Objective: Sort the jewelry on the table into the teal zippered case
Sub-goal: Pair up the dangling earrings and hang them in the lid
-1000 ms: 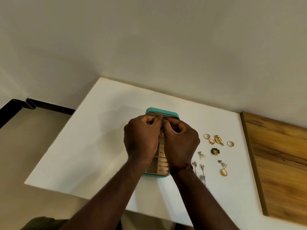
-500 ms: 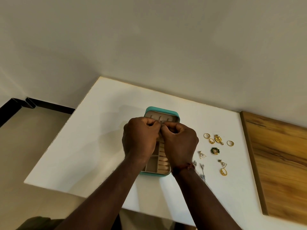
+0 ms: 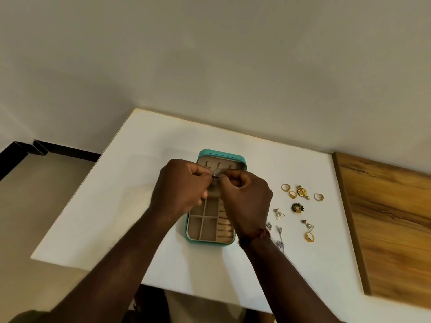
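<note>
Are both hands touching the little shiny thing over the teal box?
Touching. The head view shows the left hand and the right hand both pinching the small silver piece between their fingers, above the open teal case.

A plain off-white wall [image 3: 210,54] fills the upper half of the view in soft, even light with no hard shadows. It meets the far edge of a white rectangular table [image 3: 130,206]. A brown wood-grain panel [image 3: 387,217] lies against the table's right side, its near edge darker. To the left, below the table, a beige floor [image 3: 30,206] runs to the wall, where a black skirting board [image 3: 67,150] steps round a corner.
</note>
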